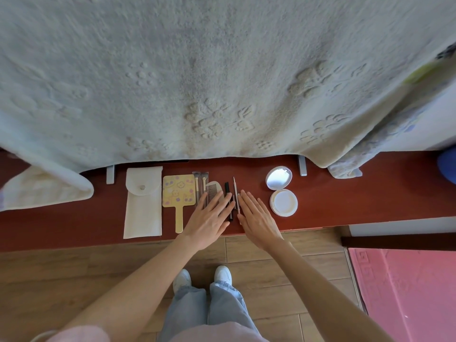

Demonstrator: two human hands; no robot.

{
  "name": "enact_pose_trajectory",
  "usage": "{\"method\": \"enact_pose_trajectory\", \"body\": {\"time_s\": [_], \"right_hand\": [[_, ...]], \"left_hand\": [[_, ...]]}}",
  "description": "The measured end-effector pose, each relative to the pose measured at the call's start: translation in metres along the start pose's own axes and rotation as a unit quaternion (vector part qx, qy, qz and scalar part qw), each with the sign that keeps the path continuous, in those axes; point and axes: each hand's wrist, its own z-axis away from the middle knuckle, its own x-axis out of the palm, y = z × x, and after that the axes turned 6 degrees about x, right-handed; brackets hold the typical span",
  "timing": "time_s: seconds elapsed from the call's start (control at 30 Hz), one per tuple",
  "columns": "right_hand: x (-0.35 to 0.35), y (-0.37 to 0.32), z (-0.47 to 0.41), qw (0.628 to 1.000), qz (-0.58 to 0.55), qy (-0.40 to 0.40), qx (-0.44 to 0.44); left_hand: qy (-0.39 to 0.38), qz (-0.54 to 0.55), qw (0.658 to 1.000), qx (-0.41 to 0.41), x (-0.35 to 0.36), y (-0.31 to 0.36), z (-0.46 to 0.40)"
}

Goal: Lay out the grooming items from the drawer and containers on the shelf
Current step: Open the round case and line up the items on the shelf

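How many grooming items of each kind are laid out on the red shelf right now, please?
Fabric pouch: 1
Hand mirror: 1
Makeup brushes: 2
Comb: 1
Dark pencils: 2, partly under the left hand
Thin metal tools: 2, beside the right hand
Open compact: 1
Total: 10

Pouch (pixel 142 203) left of mirror (pixel 179 193), comb (pixel 214 191).

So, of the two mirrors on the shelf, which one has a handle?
The yellow hand mirror, lying between the white pouch and the brushes. The other is a round white compact, open, without a handle.
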Motion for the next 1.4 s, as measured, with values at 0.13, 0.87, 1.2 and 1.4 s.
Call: {"method": "enact_pose_trajectory", "body": {"time_s": [0.13, 0.87, 1.2, 1.4], "right_hand": [[0.001, 0.000, 0.006, 1.000, -0.009, 0.004, -0.003], [-0.025, 0.057, 0.024, 0.968, -0.148, 0.107, 0.170], [-0.013, 0.035, 0.016, 0.961, -0.137, 0.151, 0.187], [-0.022, 0.034, 0.002, 0.968, -0.095, 0.152, 0.173]], "left_hand": [[-0.004, 0.000, 1.000, 0.003, -0.001, 0.000, 0.000], [-0.032, -0.003, 0.997, 0.070, -0.007, 0.006, -0.023], [-0.025, -0.017, 0.997, 0.076, -0.006, 0.001, -0.023], [-0.021, -0.017, 0.997, 0.074, -0.003, -0.001, -0.022]]}}
